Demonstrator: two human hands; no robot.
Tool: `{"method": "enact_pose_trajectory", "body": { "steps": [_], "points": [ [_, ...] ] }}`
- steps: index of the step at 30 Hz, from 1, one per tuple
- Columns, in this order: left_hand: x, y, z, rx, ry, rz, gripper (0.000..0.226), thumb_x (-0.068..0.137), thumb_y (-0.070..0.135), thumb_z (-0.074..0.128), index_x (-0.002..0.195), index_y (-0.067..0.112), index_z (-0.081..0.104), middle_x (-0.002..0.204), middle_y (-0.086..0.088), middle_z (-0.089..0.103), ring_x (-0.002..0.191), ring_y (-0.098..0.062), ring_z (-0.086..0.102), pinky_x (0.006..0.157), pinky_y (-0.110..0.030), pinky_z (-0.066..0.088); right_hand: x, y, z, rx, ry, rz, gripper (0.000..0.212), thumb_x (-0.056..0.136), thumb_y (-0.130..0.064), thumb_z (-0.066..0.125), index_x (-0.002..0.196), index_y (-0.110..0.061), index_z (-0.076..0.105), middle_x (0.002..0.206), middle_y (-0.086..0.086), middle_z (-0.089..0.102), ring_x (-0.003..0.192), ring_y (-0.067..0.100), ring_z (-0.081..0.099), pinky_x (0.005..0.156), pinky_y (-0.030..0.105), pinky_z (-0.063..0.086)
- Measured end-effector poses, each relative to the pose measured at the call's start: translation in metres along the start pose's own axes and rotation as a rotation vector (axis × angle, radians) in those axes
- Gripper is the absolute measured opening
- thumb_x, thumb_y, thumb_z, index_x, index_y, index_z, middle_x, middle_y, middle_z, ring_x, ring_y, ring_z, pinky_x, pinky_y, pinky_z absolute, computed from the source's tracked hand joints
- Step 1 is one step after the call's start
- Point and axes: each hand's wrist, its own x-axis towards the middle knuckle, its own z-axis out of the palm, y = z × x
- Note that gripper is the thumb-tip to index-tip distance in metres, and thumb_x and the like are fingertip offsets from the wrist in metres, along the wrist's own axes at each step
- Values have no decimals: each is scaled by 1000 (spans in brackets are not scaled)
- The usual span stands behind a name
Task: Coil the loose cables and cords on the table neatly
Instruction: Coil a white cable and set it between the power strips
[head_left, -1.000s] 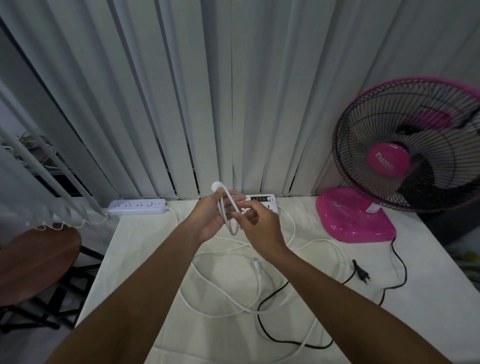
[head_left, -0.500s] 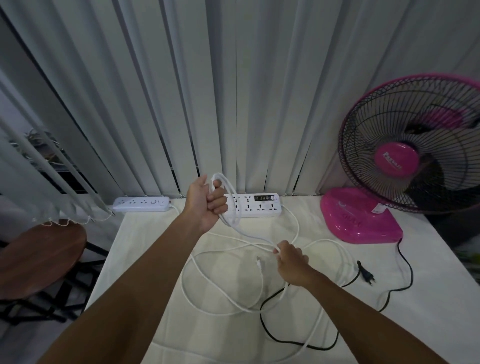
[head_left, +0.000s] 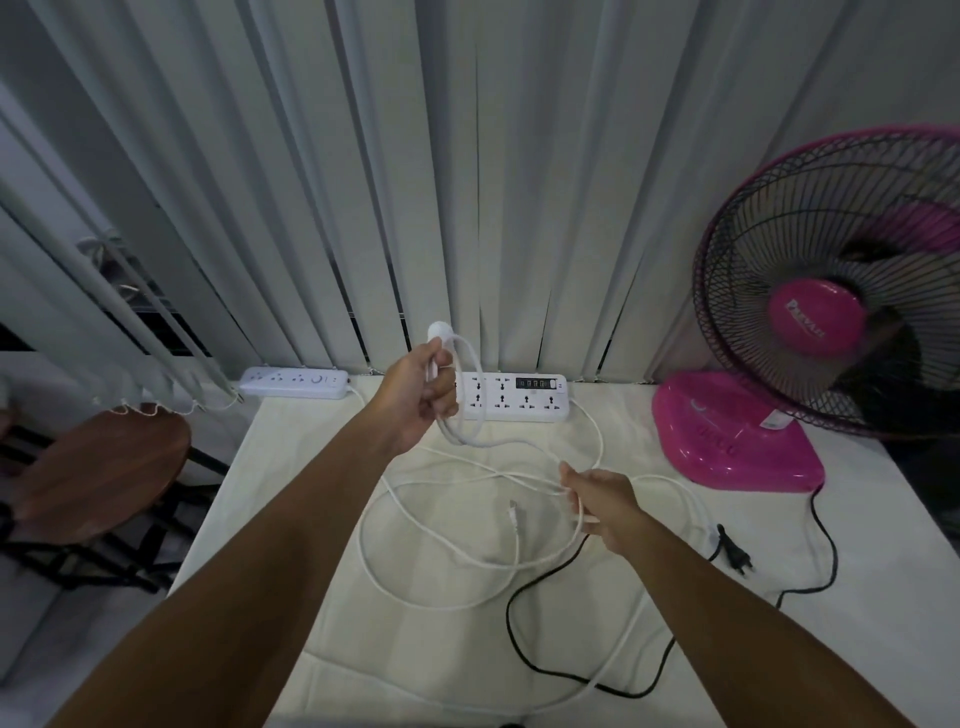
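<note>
A long white cable (head_left: 415, 587) lies in loose loops across the white table (head_left: 857, 623). My left hand (head_left: 415, 395) is raised above the table's back edge, shut on the cable's round plug end and a small coil that hangs below the fist. A strand runs from that coil down to my right hand (head_left: 597, 499), which pinches it low over the table's middle. A black cord (head_left: 524, 649) with a two-pin plug (head_left: 735, 553) winds across the front right and crosses the white loops.
A large white power strip (head_left: 524, 397) lies at the back centre against vertical blinds. A smaller strip (head_left: 296, 383) sits at the back left corner. The pink fan (head_left: 737, 441) stands back right. A brown stool (head_left: 88, 478) is beside the table's left edge.
My hands were together at the coil a second ago. My right hand has since slid down the white cable toward the table's middle. My left hand stays raised with the coil.
</note>
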Motion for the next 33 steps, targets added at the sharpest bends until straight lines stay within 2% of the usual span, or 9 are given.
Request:
{"method": "enact_pose_trajectory", "body": {
  "steps": [3,6,10,12,17,20,27,30,33],
  "points": [
    [-1,-8,3,77,23,5,38,101,34,39,67,20,44,45,3,24,40,-17,25,53,-31,31,5,-10,4,56,55,3,37,88,-42,73,81,-7,65,43,0,43,32,14,37,40,22,32],
    [-1,-22,4,201,18,-11,38,102,35,39,68,19,44,46,0,35,41,-19,33,49,-28,37,10,-28,13,68,83,-29,35,94,-35,67,94,-1,70,44,-3,43,31,13,34,37,21,29],
    [0,-39,-1,220,-17,-45,35,105,32,38,85,8,54,76,-19,73,59,-31,67,59,-32,56,5,-63,40,25,31,-154,25,97,-10,53,112,-7,72,71,3,58,55,16,46,52,27,42],
    [3,-44,-10,198,-60,-70,39,106,31,36,101,0,60,103,-23,75,82,-34,73,71,-38,58,-3,-78,54,-55,25,-359,28,97,-9,53,118,-9,72,92,4,70,77,18,61,75,34,56],
    [16,-42,-38,71,-79,-121,44,106,27,37,128,-6,57,126,-24,65,114,-37,65,100,-51,50,-46,-101,103,-3,78,-703,14,83,-18,78,89,-31,77,87,-13,76,76,3,71,68,13,53],
    [23,-30,-52,-100,-103,-142,45,107,25,32,132,-8,52,130,-27,62,123,-41,59,102,-50,49,-59,-100,138,4,117,-768,9,81,-21,81,86,-28,77,81,-17,76,73,1,70,67,12,53],
    [43,-7,-98,-395,9,-115,35,108,26,29,113,2,54,120,-23,69,118,-38,63,100,-47,49,-58,-60,193,22,207,-883,18,89,-19,72,97,-32,64,88,-14,68,78,9,67,67,10,48],
    [48,-1,-117,-487,78,-146,24,105,21,41,102,2,56,84,-19,74,87,-37,74,79,-47,61,-48,-42,203,21,196,-837,26,90,-17,71,104,-37,61,86,-13,66,80,10,66,70,10,48],
    [52,-1,-125,-536,102,-185,24,103,22,42,88,9,55,62,-7,57,58,-25,67,69,-42,62,-41,-34,211,-24,176,-861,33,92,-14,68,102,-45,60,94,-11,66,87,12,66,75,10,48]
  ]
}}
